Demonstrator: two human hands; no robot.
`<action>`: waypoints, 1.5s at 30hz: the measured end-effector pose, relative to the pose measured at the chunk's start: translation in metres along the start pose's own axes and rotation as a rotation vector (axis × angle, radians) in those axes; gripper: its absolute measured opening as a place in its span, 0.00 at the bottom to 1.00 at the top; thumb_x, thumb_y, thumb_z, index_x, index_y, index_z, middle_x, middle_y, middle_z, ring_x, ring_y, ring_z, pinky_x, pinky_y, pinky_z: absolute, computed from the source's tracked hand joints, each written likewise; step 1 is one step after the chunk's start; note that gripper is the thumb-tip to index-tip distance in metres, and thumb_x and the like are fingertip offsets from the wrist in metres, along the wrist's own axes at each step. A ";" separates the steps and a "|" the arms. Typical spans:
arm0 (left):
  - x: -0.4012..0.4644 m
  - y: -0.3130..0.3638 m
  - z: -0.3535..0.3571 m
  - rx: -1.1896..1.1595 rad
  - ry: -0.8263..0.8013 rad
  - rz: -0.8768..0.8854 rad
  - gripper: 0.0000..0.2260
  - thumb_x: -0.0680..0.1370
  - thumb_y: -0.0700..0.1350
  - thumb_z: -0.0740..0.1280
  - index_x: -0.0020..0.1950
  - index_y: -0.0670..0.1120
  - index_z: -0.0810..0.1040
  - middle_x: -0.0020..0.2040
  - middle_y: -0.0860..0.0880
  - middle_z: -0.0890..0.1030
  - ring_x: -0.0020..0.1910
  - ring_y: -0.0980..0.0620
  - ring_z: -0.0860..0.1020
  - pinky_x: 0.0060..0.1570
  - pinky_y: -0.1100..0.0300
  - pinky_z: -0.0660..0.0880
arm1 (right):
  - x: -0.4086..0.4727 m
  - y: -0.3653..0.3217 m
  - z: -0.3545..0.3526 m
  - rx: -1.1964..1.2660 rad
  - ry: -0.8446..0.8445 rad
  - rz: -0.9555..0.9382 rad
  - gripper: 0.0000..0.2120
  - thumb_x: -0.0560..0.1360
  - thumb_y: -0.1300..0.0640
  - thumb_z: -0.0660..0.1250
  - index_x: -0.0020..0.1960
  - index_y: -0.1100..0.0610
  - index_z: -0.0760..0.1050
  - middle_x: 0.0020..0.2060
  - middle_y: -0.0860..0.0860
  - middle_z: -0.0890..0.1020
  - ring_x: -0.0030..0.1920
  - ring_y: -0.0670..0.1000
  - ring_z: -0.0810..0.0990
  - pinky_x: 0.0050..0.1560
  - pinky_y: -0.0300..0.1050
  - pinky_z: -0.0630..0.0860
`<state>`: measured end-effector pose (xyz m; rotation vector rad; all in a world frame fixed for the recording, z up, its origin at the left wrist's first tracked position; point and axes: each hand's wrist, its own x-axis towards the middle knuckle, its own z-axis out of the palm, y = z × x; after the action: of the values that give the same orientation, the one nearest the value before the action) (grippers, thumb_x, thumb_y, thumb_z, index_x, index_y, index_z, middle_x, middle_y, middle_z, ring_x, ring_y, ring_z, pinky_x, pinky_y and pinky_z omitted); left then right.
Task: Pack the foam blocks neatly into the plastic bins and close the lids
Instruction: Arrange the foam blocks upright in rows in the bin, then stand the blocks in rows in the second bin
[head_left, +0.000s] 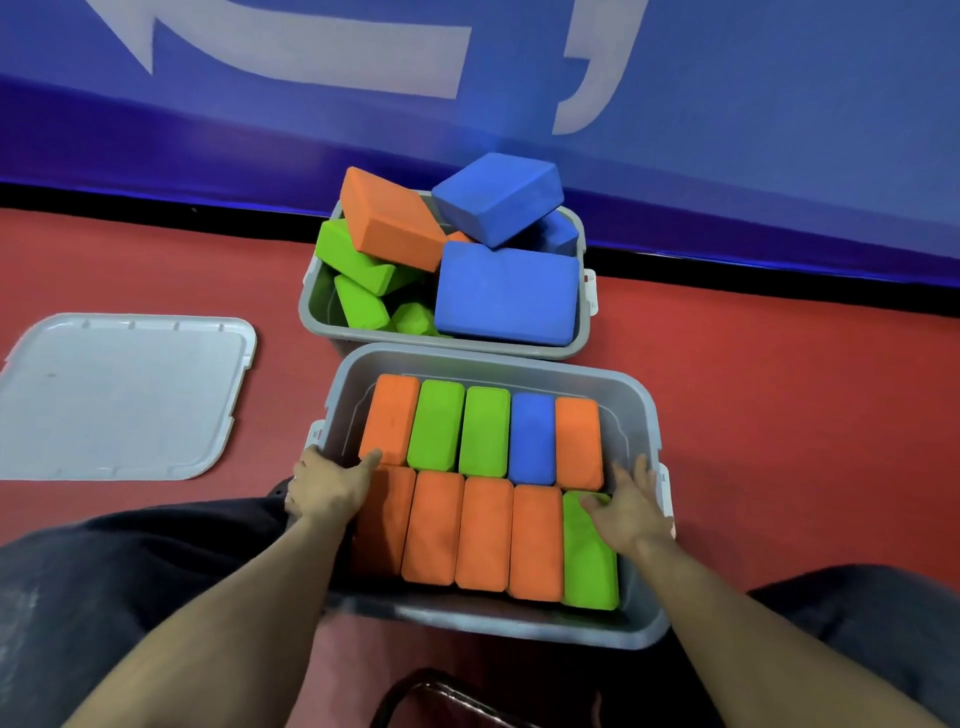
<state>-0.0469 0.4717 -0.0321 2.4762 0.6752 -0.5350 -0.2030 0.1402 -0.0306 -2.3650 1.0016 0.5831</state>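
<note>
Grey plastic, nearest us: the near bin (631, 631) sits on the red floor (779, 415) between our knees, lid off. Inside it we count ten foam blocks standing on edge in two tidy rows. The near row (483, 535) runs four orange and one green at the right end. The far row (483, 431) runs orange, green, green, blue, orange, left to right.

Our left hand (327, 483) lies over the bin's left rim, fingers fairly straight, thumb tip touching the corner of the far row's orange block. We see nothing pinched in this grip. Our right hand (628, 506) rests inside the right wall, fingers spread and relaxed, thumb on top of the green block (589, 566); this grip is loose too, holding nothing.

To the left, well apart from the bin, a pale lid (119, 395) lies flat on the floor.

Just beyond the near bin, nearly touching it, stands the far bin (317, 306), also uncovered. Its blocks are jumbled: green ones (358, 275) tilted low on the left, an orange block (389, 218) leaning above them, a blue block (506, 293) lying flat at right, another blue block (498, 197) perched on top, rising above the rim.

Behind, a blue wall (727, 130) with pale lettering.
</note>
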 end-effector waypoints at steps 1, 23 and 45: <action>-0.001 0.001 -0.001 0.005 0.002 -0.003 0.43 0.71 0.67 0.72 0.75 0.41 0.65 0.72 0.38 0.71 0.71 0.35 0.69 0.69 0.40 0.65 | 0.001 0.001 0.001 -0.001 0.019 -0.010 0.38 0.79 0.39 0.65 0.82 0.51 0.52 0.82 0.48 0.39 0.82 0.54 0.38 0.76 0.70 0.57; -0.098 0.080 0.075 -0.235 -0.555 0.258 0.20 0.73 0.65 0.70 0.51 0.50 0.86 0.51 0.51 0.86 0.57 0.49 0.83 0.65 0.53 0.76 | 0.009 0.005 -0.023 0.456 0.027 -0.165 0.30 0.82 0.42 0.62 0.80 0.51 0.62 0.81 0.46 0.56 0.81 0.49 0.54 0.80 0.46 0.52; -0.131 0.176 0.160 -0.791 -1.059 -0.009 0.30 0.82 0.67 0.47 0.78 0.53 0.67 0.73 0.54 0.73 0.72 0.50 0.72 0.66 0.54 0.68 | 0.035 -0.010 -0.044 0.580 0.122 -0.069 0.26 0.83 0.42 0.58 0.79 0.49 0.64 0.79 0.45 0.64 0.78 0.47 0.62 0.78 0.44 0.57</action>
<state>-0.0906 0.2033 -0.0293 1.1952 0.3314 -1.1636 -0.1650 0.1010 -0.0130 -1.9191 0.9753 0.0948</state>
